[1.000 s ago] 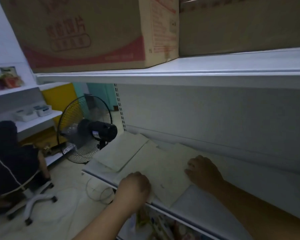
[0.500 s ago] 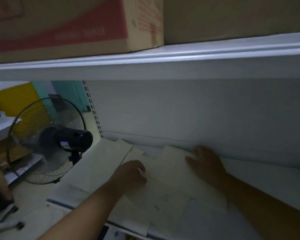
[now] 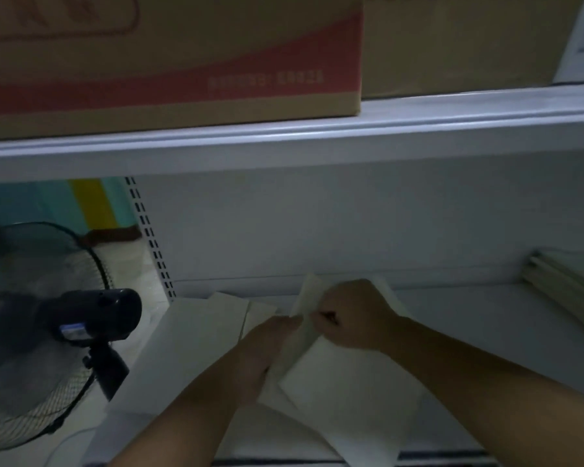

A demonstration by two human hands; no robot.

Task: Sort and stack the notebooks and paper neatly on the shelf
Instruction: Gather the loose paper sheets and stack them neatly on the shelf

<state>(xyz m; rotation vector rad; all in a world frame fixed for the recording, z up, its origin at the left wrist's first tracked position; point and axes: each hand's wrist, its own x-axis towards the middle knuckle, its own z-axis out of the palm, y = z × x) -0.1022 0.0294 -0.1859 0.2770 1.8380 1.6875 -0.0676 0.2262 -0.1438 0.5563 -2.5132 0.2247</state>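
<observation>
1. The fingers of the right hand [image 3: 348, 318] are curled. Thumb and fingertips pinch the top edge of a lifted sheet [image 3: 309, 298] of pale paper, whose upper corner stands up off the shelf.
2. The left hand [image 3: 270, 338] reaches in from the lower left, and its fingertips meet the left edge of the same sheet, just beside the right thumb. The picture is dim and blurred here, so I cannot tell whether these fingers grip the paper or only touch it.
3. The two hands are close together with the raised paper between them. Both bare forearms enter from the bottom of the view.
4. Beneath the hands a front sheet [image 3: 351, 399] lies flat at an angle, reaching toward the shelf's front edge and partly covered by the right forearm.
5. To the left a side sheet [image 3: 196, 335] lies flat near the shelf's left end.
6. All this paper rests on the left half of a white shelf [image 3: 486, 325]. At the far right, well apart from the hands, a stack of notebooks [image 3: 567, 281] lies flat toward the back.
7. Above, an upper shelf [image 3: 284, 143] carries a red-banded carton [image 3: 169, 55] and a plain carton [image 3: 452, 42], side by side.
8. Beyond the shelf's left end stands a black fan [image 3: 48, 332] with a wire cage.
</observation>
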